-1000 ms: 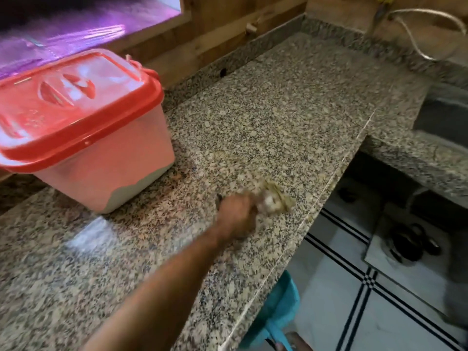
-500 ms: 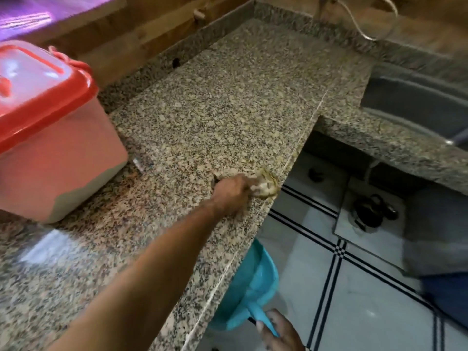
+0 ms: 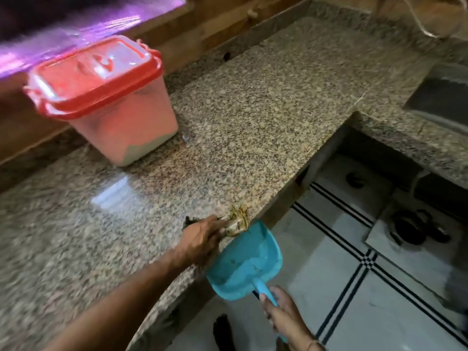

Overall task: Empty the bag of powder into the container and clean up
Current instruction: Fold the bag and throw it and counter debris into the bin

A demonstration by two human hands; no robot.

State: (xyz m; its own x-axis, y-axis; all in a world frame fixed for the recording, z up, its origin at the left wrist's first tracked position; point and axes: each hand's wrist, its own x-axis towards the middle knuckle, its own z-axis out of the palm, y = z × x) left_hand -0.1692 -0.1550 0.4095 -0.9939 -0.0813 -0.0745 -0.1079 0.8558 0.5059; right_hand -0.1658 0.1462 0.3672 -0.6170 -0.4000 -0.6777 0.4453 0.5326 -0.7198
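Observation:
A pale plastic container (image 3: 131, 122) with a shut red lid (image 3: 93, 74) stands at the back left of the granite counter (image 3: 266, 110). My left hand (image 3: 202, 239) grips a small brush or rag (image 3: 236, 222) with frayed yellowish fibres at the counter's front edge. Just below that edge my right hand (image 3: 281, 312) holds the handle of a turquoise dustpan (image 3: 248, 264), its mouth against the edge under the brush. A little pale dust lies in the pan. No powder bag is in view.
A sink (image 3: 440, 97) is set in the counter at the right, with a hose (image 3: 430, 21) on the wall behind it. Below lies a white tiled floor with black lines (image 3: 354, 274) and dark sandals (image 3: 417, 229). A wooden wall runs behind the counter.
My left hand has swept the brush from mid-counter to the front edge. My right hand has raised the dustpan up to the edge, under the brush.

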